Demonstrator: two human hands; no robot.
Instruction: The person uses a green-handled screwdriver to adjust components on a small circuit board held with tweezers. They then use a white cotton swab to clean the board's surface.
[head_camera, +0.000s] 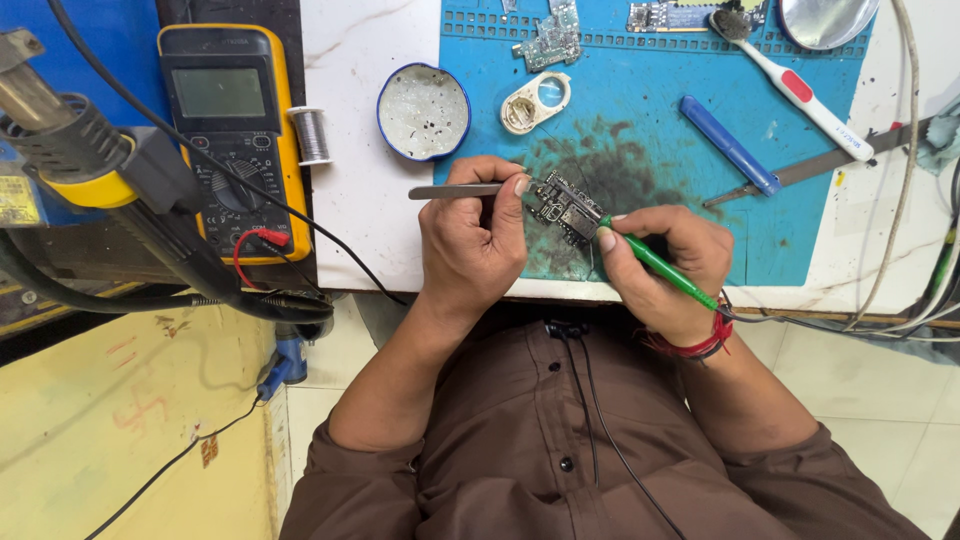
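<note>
While looking down from the head camera, a person is working on a small dark circuit board (563, 205) lying on the blue mat (700, 130) at the bench edge. Left hand (470, 245) is closed around metal tweezers (455, 191), bracing the board; right hand (670, 265) is pinching a green-handled soldering iron (655, 263), tip touching the board. Steady, light contact seems wise. A yellow multimeter (228, 130) is sitting alongside.
</note>
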